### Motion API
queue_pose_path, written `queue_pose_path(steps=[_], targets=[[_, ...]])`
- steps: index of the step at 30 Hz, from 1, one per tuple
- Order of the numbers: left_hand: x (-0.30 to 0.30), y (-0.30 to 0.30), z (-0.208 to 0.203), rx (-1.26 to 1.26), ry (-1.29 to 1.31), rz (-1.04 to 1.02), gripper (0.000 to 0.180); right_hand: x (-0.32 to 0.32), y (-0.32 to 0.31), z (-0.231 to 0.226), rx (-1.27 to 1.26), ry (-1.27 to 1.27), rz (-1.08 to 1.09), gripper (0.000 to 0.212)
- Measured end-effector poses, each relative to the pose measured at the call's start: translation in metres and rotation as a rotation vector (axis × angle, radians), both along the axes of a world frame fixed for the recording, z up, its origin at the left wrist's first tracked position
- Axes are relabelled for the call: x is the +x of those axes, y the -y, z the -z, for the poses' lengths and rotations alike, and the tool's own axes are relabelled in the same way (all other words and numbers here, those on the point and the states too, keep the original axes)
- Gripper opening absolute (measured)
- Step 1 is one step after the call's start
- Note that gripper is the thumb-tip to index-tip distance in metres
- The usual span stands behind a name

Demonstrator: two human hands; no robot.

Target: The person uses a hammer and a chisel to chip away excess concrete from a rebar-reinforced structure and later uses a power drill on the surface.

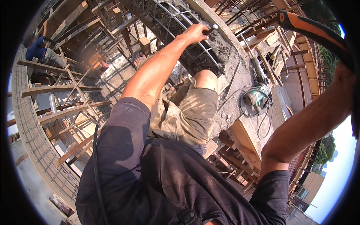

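My left hand point(194, 33) reaches forward over a rebar-lined concrete channel point(213, 39). Its fingers are closed round a short metal rod with a round, pale head point(215, 26); the rod's lower end is hidden. Raised at the far right, my right hand point(345, 70) is mostly lost in the dark rim of the picture. It grips a hammer by an orange-and-black handle point(311, 30), whose butt points inward; the head is out of view. Steel bars point(182, 20) run along the channel beside my left hand.
A green power tool point(257, 100) with a looped black cable lies on the rough concrete to the right. Loose rods point(234, 77) lie near my knee. Timber props and formwork point(62, 89) fill the drop at left, where another person point(37, 52) sits. A curved rebar-topped beam point(33, 144) borders it.
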State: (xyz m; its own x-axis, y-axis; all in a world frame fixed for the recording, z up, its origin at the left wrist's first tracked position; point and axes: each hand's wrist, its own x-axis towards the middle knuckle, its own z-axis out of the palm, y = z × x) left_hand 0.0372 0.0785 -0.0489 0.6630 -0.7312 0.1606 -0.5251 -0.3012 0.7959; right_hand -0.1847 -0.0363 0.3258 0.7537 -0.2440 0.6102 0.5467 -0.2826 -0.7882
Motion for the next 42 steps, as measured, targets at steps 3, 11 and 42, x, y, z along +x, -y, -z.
queue_pose_path(steps=[3,11,42], targets=[[0.009,-0.014,0.013,-0.026,-0.079,-0.047,0.049,0.003,-0.047,0.155,-0.175,-0.503,0.403,0.023],[-0.003,-0.003,0.022,-0.062,-0.145,-0.118,0.043,-0.020,-0.077,0.155,-0.185,-1.027,0.405,0.034],[0.003,-0.106,0.049,-0.026,-0.170,-0.339,0.047,0.003,0.016,-0.010,-0.279,0.228,0.484,0.029]])
